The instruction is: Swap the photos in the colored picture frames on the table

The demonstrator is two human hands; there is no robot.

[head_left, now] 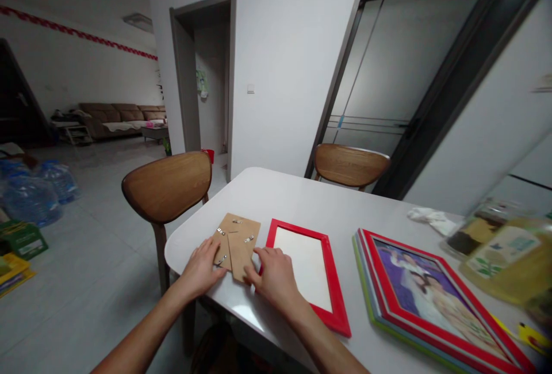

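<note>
A brown picture frame backing board (244, 250) with several small metal clips and a cut stand flap is at the near left corner of the table. My left hand (200, 267) grips its left edge, fingers on top and thumb near the lower corner. On the opposite edge, my right hand (276, 276) holds the board with thumb and fingers bent. Just right of the board lies a red picture frame (334, 282) around a white sheet (304, 264). Part of the frame's left side is hidden by my right hand.
A stack of picture frames (401, 299), topped by a red one with a photo, lies to the right. Behind it are a white cloth (431, 220) and a bottle of yellow liquid (502, 256). Wooden chairs (172, 184) stand around the white table (276, 193).
</note>
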